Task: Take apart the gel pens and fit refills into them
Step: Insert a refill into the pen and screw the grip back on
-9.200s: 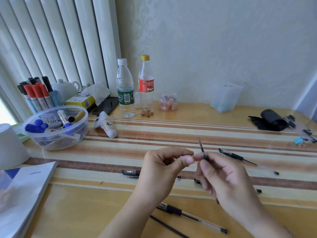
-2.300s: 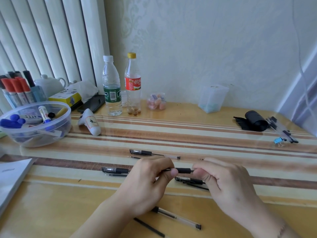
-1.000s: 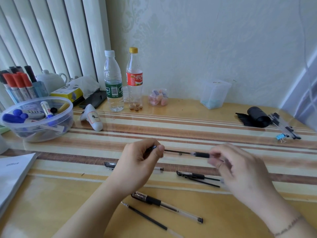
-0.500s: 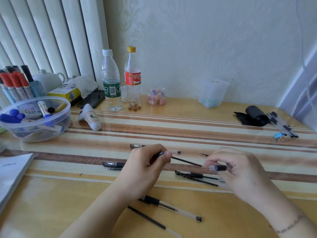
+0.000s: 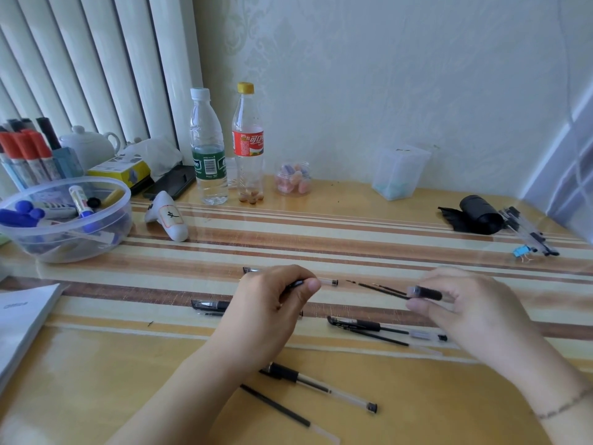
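Above the bench (image 5: 321,232), left hand (image 5: 272,303) pinches a pen barrel (image 5: 296,284), right hand (image 5: 462,303) pinches the grip section (image 5: 425,293); keep both aligned when refitting.

**Pen pulled apart, hands spread wide**

Two seconds ago my hands were close together on one assembled pen; now they are well apart. My left hand (image 5: 272,303) has stayed near the middle of the table, pinching the dark end of a pen part (image 5: 296,284) between thumb and forefinger. My right hand (image 5: 465,303) has drawn off to the right, pinching the black grip section (image 5: 426,293), which has come free. The thin black refill (image 5: 382,290) that ran straight between both hands a second ago now slants down toward my right fingers, its left end no longer reaching my left hand.
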The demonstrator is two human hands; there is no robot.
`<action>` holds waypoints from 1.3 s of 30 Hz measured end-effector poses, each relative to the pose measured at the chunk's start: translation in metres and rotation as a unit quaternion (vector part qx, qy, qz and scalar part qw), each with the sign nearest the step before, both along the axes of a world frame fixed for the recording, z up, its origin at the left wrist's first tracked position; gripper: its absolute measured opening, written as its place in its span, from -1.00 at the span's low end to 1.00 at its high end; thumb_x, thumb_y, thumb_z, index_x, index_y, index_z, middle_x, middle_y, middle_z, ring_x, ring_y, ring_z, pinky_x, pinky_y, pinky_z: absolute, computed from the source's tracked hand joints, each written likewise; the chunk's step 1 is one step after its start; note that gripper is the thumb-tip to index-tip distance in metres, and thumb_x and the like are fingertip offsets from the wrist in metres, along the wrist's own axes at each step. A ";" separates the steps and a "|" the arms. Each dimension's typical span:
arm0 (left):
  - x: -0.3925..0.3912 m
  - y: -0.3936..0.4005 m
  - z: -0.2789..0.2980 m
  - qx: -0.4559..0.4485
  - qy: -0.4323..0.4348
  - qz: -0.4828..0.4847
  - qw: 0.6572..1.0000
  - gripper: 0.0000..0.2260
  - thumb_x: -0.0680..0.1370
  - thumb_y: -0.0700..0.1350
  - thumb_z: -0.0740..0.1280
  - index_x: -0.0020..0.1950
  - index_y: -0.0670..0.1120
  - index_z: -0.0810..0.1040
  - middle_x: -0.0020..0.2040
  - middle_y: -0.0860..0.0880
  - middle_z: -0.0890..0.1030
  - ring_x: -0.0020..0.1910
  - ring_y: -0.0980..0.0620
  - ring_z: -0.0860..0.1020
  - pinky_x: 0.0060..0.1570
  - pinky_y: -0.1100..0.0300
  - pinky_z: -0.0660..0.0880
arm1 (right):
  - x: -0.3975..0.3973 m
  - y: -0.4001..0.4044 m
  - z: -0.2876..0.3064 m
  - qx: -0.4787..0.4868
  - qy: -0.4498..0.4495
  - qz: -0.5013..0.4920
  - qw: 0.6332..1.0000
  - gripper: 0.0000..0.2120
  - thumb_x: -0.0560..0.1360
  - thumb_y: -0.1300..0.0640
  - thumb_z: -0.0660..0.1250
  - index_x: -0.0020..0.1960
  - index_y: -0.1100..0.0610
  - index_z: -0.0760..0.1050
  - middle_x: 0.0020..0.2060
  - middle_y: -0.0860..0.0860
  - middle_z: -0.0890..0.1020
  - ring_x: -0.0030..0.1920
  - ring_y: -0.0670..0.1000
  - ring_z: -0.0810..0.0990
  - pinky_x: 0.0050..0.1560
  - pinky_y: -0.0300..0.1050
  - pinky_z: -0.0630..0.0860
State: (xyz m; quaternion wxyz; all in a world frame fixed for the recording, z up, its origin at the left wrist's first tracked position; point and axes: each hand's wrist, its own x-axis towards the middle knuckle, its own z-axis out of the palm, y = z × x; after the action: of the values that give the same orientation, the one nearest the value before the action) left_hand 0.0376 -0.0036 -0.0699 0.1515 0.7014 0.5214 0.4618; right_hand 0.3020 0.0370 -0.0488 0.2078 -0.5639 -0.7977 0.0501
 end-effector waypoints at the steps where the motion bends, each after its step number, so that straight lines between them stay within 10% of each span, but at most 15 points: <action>1: -0.002 0.001 0.000 0.006 0.007 0.007 1.000 -0.84 0.57 -0.02 0.31 -0.09 -0.03 0.66 -0.41 0.07 0.57 -0.33 0.11 0.52 -0.38 0.41 0.36 | 0.006 0.006 -0.003 -0.011 -0.019 -0.030 0.999 -0.96 0.42 -0.17 0.40 -0.21 -0.26 0.58 -0.20 -0.40 0.59 -0.22 -0.22 0.58 -0.29 -0.17 0.56; 20: 0.001 0.000 -0.003 0.003 0.068 -0.018 0.998 -0.88 0.57 -0.06 0.33 -0.12 -0.02 0.63 -0.33 0.18 0.56 -0.28 0.14 0.52 -0.31 0.43 0.35 | 0.024 0.028 -0.020 -0.032 -0.080 -0.132 0.987 -0.90 0.50 -0.05 0.35 -0.07 -0.07 0.62 -0.20 -0.26 0.55 -0.26 -0.08 0.56 -0.35 -0.09 0.54; 24: 0.007 -0.003 0.000 -0.047 -0.043 -0.005 0.998 -0.86 0.56 -0.01 0.34 -0.08 0.00 0.68 -0.41 0.19 0.56 -0.39 0.23 0.50 -0.35 0.45 0.37 | 0.006 0.007 -0.007 0.015 0.105 -0.085 0.991 -0.88 0.48 0.05 0.40 -0.17 -0.17 0.56 -0.50 -0.07 0.56 -0.50 0.07 0.49 -0.54 -0.11 0.40; 29: 0.019 -0.009 0.005 -0.075 -0.164 -0.060 0.982 -0.76 0.51 0.08 0.31 -0.05 -0.03 0.70 -0.44 0.10 0.56 -0.44 0.19 0.47 -0.38 0.37 0.37 | -0.039 -0.031 0.003 -0.051 0.235 0.082 0.967 -0.77 0.42 0.23 0.46 -0.21 -0.11 0.62 -0.27 -0.17 0.70 -0.29 0.15 0.65 -0.28 0.06 0.61; 34: 0.020 -0.009 0.006 -0.063 -0.219 -0.088 0.970 -0.78 0.53 0.04 0.33 -0.13 -0.08 0.66 -0.38 0.00 0.63 -0.44 0.09 0.48 -0.37 0.24 0.44 | -0.041 -0.031 0.001 -0.087 0.213 0.128 0.965 -0.94 0.42 0.01 0.45 -0.14 -0.15 0.60 -0.25 -0.13 0.68 -0.41 0.06 0.59 -0.37 0.06 0.53; 39: 0.017 -0.005 0.013 -0.087 -0.376 -0.075 0.919 -0.75 0.50 -0.04 0.30 -0.18 -0.21 0.62 -0.29 -0.09 0.67 -0.42 0.07 0.54 -0.40 0.31 0.44 | -0.033 -0.023 0.001 -0.094 0.260 0.135 0.952 -0.40 0.37 -0.54 -0.02 -0.02 -0.15 0.54 -0.44 -0.06 0.44 -0.43 -0.15 0.41 -0.28 -0.19 0.48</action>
State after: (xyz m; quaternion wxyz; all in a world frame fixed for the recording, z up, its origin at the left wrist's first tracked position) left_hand 0.0546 -0.0089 -0.0573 0.4314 0.4971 0.4100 0.6314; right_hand 0.2687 0.0140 -0.0483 0.3454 -0.4353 -0.7766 0.2970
